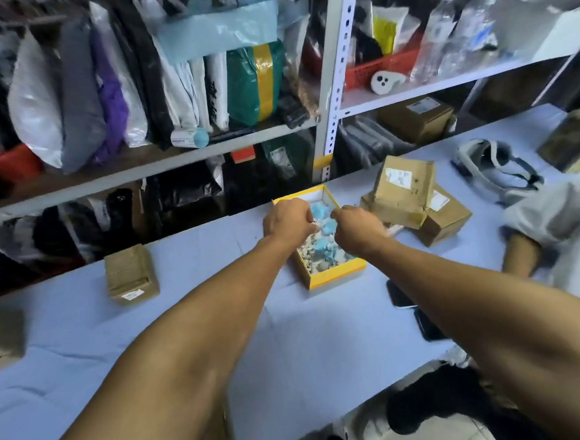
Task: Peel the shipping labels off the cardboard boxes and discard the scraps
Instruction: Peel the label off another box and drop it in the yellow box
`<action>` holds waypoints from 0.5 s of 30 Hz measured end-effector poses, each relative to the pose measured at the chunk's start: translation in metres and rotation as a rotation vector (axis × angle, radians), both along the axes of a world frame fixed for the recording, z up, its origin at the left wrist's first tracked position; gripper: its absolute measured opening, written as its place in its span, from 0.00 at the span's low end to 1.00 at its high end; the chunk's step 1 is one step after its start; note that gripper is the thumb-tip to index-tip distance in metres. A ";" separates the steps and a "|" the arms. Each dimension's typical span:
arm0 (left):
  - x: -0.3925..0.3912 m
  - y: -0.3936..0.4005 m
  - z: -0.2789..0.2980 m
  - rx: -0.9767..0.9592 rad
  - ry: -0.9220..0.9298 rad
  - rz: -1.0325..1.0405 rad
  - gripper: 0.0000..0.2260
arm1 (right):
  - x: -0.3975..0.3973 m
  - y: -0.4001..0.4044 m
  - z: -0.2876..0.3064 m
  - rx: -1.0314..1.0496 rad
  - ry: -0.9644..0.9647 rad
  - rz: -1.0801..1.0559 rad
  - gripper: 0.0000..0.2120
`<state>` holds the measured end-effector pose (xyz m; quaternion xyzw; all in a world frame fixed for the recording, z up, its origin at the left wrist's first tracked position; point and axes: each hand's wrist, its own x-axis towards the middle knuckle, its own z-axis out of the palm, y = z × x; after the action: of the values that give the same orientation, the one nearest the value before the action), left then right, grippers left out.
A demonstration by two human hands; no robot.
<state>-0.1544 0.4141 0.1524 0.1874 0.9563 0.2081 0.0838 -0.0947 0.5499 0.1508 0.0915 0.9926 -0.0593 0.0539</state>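
A yellow open box in the middle of the table holds several crumpled blue and white label scraps. Both my hands hover over it, fingers curled close together. My left hand and my right hand nearly meet above the scraps; whether a scrap is pinched between them is hidden. To the right lies a pile of cardboard boxes with white shipping labels on them. Another cardboard box with a small label lies to the left.
The table has a light blue cloth. Shelves packed with parcels rise behind it. A white headset and another person's arm are at the right. Two dark phones lie near my right forearm.
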 end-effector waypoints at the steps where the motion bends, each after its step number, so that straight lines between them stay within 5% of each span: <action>1: -0.009 0.012 -0.001 0.009 0.005 0.023 0.05 | -0.012 0.011 -0.001 0.005 -0.004 0.030 0.16; 15: -0.068 0.077 -0.014 -0.158 0.079 0.020 0.09 | -0.086 0.066 -0.001 0.050 -0.045 0.120 0.12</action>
<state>-0.2227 0.4909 0.1383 0.1788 0.9741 0.1252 0.0583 -0.1805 0.6162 0.1496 0.0344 0.9960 -0.0289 0.0773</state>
